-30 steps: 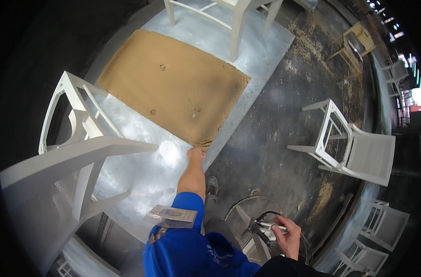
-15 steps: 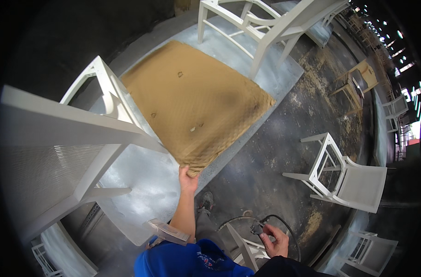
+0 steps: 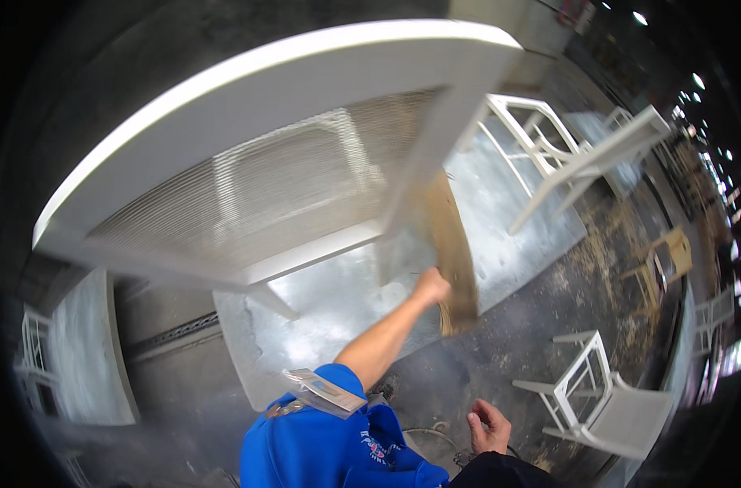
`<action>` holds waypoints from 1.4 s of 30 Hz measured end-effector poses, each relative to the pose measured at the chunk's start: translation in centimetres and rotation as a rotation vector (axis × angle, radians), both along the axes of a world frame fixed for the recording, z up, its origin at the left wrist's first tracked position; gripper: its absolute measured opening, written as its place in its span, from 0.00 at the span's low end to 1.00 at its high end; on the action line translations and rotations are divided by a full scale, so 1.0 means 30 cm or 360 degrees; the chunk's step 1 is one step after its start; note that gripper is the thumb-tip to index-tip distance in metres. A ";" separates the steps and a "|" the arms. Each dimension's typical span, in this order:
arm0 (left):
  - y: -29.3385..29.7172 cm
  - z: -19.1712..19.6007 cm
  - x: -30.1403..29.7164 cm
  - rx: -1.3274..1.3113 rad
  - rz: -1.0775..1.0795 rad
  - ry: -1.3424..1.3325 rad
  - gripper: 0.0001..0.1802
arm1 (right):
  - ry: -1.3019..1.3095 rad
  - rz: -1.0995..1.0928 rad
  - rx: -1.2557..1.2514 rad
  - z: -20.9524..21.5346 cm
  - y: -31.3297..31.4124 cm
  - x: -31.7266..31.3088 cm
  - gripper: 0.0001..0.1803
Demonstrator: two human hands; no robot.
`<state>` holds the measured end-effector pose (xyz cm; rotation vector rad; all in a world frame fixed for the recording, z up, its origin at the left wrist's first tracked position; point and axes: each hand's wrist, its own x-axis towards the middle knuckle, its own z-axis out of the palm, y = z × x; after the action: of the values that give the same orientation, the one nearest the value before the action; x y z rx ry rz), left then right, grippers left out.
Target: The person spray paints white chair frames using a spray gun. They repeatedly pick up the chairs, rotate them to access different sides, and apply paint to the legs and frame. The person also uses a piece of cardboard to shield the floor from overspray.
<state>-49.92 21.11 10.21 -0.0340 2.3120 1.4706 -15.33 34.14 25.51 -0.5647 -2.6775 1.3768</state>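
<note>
A brown quilted pad (image 3: 458,260) rests on the pale metal tabletop, mostly hidden behind a white chair's back. My left hand (image 3: 432,286) is closed at the pad's near left edge, with that arm stretched forward. What lies inside the fist is partly hidden, but the fingers meet the pad. Close in front of me, the white chair (image 3: 370,49) has a woven back panel and looks blurred. My right hand (image 3: 490,425) stays low near my body, fingers loosely bent and apart from the thumb. Beside it, a hose (image 3: 425,431) curves past a dark fitting.
Another white chair (image 3: 541,154) stands on the far part of the metal tabletop (image 3: 305,342). On the stained floor to the right are a white chair (image 3: 590,398) and a pale wooden chair (image 3: 663,260). A second metal-topped table (image 3: 90,350) is at left.
My view has swung left, and the large white chair back now covers much of the pad. My left hand, formerly at the pad's near corner, shows beside its edge. My right hand sits slightly lower.
</note>
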 end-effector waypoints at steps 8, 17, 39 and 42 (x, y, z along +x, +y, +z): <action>-0.675 0.202 0.564 -0.0497 -0.0528 -0.0085 0.15 | 0.0234 0.0140 -0.0190 -0.027 -0.295 0.039 0.20; -1.567 0.428 1.054 -0.1076 -0.0308 0.0409 0.11 | 0.0277 0.0794 -0.0208 -0.056 -0.694 -0.040 0.19; -2.625 0.935 2.766 -0.1828 0.1224 0.0861 0.09 | -0.0131 0.1871 -0.0690 -0.048 -1.863 0.180 0.25; -2.760 1.016 2.997 -0.1992 0.1330 0.0841 0.07 | -0.0141 0.2067 -0.0727 -0.007 -2.168 0.283 0.27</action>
<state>40.00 -61.70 40.70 -1.1622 3.4796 -0.0740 -6.83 -30.91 25.30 1.4106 -2.7498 2.1747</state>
